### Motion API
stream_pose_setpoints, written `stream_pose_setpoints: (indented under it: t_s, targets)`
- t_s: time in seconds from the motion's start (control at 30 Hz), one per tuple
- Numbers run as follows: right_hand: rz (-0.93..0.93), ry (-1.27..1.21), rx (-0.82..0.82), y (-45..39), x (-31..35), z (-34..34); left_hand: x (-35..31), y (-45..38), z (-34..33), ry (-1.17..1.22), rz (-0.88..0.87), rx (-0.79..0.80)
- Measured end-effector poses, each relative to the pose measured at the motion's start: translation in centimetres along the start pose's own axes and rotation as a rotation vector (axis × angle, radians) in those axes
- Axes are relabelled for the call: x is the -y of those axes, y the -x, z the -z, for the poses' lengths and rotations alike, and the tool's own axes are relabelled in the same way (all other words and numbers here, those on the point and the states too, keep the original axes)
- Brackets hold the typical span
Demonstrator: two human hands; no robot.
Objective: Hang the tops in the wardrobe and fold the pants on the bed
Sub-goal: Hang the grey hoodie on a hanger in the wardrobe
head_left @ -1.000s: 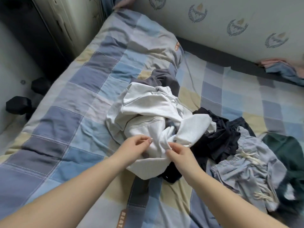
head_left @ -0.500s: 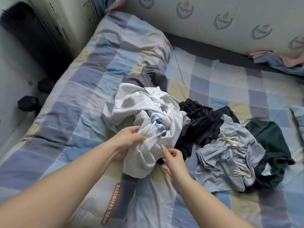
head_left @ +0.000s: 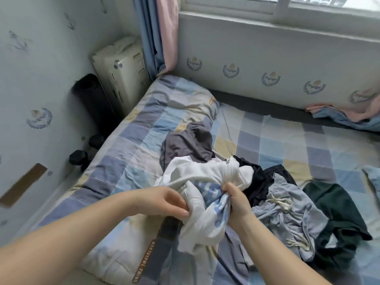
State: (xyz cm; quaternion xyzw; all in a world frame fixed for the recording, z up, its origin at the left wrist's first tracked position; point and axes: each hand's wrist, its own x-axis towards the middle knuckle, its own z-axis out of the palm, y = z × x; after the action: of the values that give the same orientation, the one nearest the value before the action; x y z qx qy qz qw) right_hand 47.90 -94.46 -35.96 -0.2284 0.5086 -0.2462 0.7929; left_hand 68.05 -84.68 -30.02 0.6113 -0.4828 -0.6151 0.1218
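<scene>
Both hands grasping the white top: left hand pinches a fold, right hand fists the bunched fabric. It's lifted above the bed, beside the clothes pile.

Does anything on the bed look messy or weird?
Yes. The clothes lie in a crumpled heap on the bed, none folded. Both hands grip a bunched-up white top: left hand, right hand. A dark green garment sprawls at the right.
</scene>
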Motion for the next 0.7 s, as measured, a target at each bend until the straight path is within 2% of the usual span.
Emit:
stream_pose_setpoints:
  t_s: [0.1,0.17,0.23,0.33,0.47,0.6,0.7]
  targets:
    - [0.108,0.097,0.086,5.3,1.6,2.0,-1.9,1.2,-0.1,-0.027,-0.084,-0.374]
    - [0.166,0.178,0.145,8.7,2.5,3.1,-3.4,1.4,-0.4,0.029,-0.165,-0.497]
    - [0.196,0.217,0.2,11.8,3.3,4.0,-4.9,1.4,-1.1,-0.033,-0.229,-0.44]
    - [0.253,0.224,0.233,15.4,4.0,5.3,-7.8,1.3,-2.7,-0.197,-0.281,-0.205]
    - [0.334,0.23,0.222,18.9,4.8,6.8,-10.8,0.5,-4.5,-0.286,-0.332,-0.001]
    - [0.416,0.263,0.175,22.2,5.0,7.2,-12.8,0.3,-5.9,-0.357,-0.363,0.114]
    - [0.493,0.237,0.043,24.9,4.1,7.0,-13.9,0.7,-7.1,-0.522,-0.397,0.134]
